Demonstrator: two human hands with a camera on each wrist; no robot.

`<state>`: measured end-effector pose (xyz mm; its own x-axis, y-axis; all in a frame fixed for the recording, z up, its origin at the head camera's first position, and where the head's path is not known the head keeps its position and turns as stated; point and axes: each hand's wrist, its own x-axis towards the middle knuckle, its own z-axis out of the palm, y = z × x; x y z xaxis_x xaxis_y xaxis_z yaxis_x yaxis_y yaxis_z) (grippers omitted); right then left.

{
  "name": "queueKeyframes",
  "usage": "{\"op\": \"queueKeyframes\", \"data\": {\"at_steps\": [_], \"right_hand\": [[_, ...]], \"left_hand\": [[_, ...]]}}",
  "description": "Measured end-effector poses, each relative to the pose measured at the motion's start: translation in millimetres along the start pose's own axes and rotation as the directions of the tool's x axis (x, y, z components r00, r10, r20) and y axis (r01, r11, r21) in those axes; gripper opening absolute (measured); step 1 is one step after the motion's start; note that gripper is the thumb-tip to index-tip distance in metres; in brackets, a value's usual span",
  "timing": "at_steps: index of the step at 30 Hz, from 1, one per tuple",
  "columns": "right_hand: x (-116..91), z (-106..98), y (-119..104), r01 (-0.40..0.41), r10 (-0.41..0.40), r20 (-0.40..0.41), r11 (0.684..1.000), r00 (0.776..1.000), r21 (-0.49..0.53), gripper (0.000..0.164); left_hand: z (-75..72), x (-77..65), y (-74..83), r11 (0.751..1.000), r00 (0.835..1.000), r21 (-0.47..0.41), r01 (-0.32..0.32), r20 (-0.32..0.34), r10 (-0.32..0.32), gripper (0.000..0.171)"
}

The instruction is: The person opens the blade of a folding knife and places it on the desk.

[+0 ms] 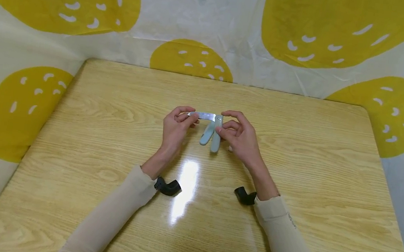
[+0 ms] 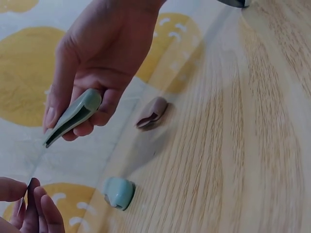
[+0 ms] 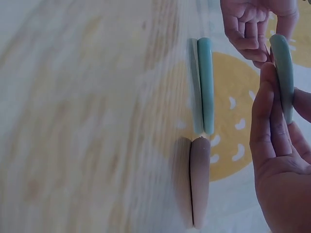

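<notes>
Pale green folding knife held between two hands, blade out

Left hand (image 1: 177,125): thumb and fingers pinched on the blade (image 1: 206,116) near its tip. Right hand (image 1: 239,136): thumb and fingers clamped on the pale green handle (image 1: 216,135), index finger reaching to the pivot end. Blade stands at roughly a right angle to the handle. Knife is held above the wooden table (image 1: 94,131), well in front of the person.

Two more handles lie on the table near the hands. Teal handle (image 3: 206,85): just beside the held knife in the head view. Mauve handle (image 3: 200,179): nearly in line with the teal one, end toward end; mostly hidden by the right hand from above. Cannot tell whether either contains a blade.

Light sleeves (image 1: 113,215) on both arms; black curved piece (image 1: 168,187) at each wrist. Backdrop (image 1: 199,15): white cloth, yellow shapes.
</notes>
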<state>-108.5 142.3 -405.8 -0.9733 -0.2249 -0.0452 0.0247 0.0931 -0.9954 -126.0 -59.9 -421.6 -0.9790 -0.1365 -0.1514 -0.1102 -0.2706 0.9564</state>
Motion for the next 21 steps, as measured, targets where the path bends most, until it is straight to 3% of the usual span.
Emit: {"op": "queueKeyframes", "data": {"at_steps": [10,21], "right_hand": [[1.4,3.7,1.2,0.009,-0.008,-0.027,1.000,1.000,0.015,0.047],[3.2,2.3,0.2,0.029,-0.030,-0.050,0.999,0.998,-0.021,0.046]], "left_hand": [[0.7,-3.6,-3.1,0.998,0.999,-0.058,0.009,0.047,-0.007,0.032],[6.9,-1.1,1.0,0.996,1.000,-0.087,-0.004,0.007,0.005,0.025]]}}
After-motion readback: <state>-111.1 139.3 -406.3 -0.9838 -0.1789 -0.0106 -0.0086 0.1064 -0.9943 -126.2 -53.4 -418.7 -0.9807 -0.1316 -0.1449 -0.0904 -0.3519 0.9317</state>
